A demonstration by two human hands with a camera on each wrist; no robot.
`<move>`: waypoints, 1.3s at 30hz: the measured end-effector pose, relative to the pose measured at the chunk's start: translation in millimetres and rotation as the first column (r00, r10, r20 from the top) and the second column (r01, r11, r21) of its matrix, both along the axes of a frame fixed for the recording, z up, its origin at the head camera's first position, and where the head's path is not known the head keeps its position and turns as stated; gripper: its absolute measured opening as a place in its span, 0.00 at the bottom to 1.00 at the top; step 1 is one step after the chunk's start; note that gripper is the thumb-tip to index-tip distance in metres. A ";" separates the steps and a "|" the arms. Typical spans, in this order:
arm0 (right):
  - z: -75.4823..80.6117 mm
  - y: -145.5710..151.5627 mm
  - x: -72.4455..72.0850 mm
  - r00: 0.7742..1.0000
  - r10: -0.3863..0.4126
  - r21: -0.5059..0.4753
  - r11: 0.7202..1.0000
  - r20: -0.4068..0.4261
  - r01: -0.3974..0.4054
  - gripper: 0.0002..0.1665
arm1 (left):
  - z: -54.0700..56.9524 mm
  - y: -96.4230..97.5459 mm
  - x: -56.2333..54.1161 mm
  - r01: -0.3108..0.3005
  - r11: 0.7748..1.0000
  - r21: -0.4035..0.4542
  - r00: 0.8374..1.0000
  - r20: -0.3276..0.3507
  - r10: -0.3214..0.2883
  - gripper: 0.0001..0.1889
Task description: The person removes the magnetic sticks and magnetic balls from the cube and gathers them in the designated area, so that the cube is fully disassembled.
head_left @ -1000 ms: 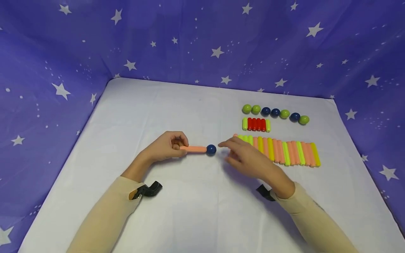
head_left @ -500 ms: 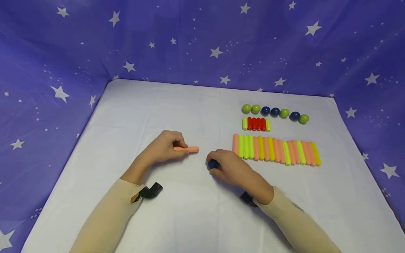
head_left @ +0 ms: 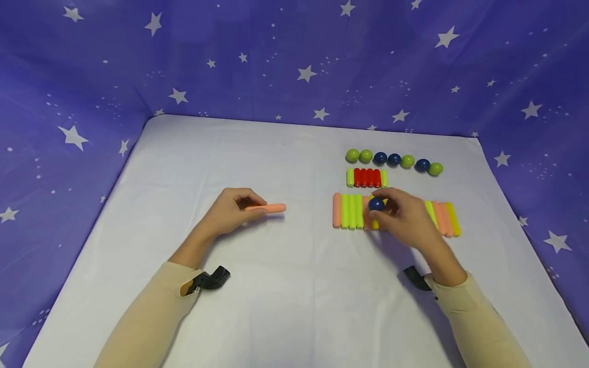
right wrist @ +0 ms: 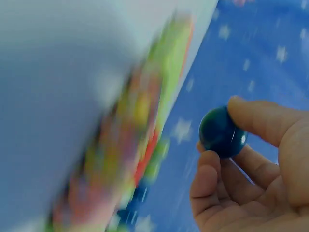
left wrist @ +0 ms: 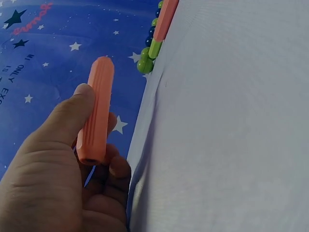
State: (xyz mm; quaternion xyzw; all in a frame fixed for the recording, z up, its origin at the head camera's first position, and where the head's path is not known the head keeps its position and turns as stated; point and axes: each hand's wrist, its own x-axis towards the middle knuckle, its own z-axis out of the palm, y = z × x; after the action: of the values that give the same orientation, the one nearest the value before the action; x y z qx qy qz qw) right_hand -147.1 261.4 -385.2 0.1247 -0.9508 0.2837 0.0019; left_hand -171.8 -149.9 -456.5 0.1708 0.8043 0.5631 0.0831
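Observation:
My left hand (head_left: 228,210) pinches a salmon-orange ribbed stick (head_left: 276,208) between thumb and fingers, left of the table's middle. In the left wrist view a hole shows in the near end of the orange stick (left wrist: 98,111). A glossy dark blue ball (head_left: 376,204) is held at the fingertips of my right hand (head_left: 407,217); the thumb lies against one side of the blue ball (right wrist: 219,133) in the right wrist view. This hand hovers over a row of long coloured sticks (head_left: 352,211) and hides part of the row.
Behind the long sticks lies a short row of red and lime sticks (head_left: 367,178). Farther back, green and dark blue balls (head_left: 380,158) form a line. Everything rests on a white-covered table (head_left: 276,286), with a purple starry cloth (head_left: 257,87) rising around it.
My right hand has taken hold of the blue ball at the stick's end, pulled it off and carried it right, over the long sticks. My left hand keeps its grip on the orange stick.

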 end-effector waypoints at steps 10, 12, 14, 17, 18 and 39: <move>16.1 141.2 -66.1 0.932 -0.355 0.139 0.929 0.072 0.343 0.32 | -3.9 -1.2 -2.2 -0.005 1.000 0.004 1.000 0.012 0.005 0.10; 13.3 162.7 -77.0 0.916 -0.379 0.163 0.920 0.134 0.357 0.34 | -4.5 -1.0 -2.9 -0.008 1.000 0.001 1.000 0.013 0.008 0.10; 9.0 178.8 -86.6 0.895 -0.393 0.177 0.916 0.210 0.361 0.36 | -5.3 -1.2 -3.5 -0.010 1.000 -0.002 1.000 0.010 0.010 0.10; -0.4 192.6 -100.0 0.866 -0.410 0.188 0.910 0.287 0.369 0.37 | -7.0 -1.3 -4.3 -0.003 1.000 0.014 1.000 0.010 0.003 0.10; -3.4 194.6 -104.1 0.858 -0.413 0.190 0.909 0.304 0.370 0.36 | -7.5 -1.4 -4.5 0.000 1.000 0.019 1.000 0.011 0.000 0.10; -14.8 187.2 -138.2 0.846 -0.437 0.196 0.898 0.307 0.393 0.32 | 23.3 6.0 4.5 0.014 1.000 0.012 0.999 -0.050 -0.013 0.06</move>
State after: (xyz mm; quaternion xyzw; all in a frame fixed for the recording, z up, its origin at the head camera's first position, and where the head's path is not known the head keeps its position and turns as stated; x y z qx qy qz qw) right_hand -285.3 448.7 -400.0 -0.1354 -0.9566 0.2333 -0.1104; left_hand -167.4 -144.0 -433.1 0.1905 0.8015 0.5630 0.0659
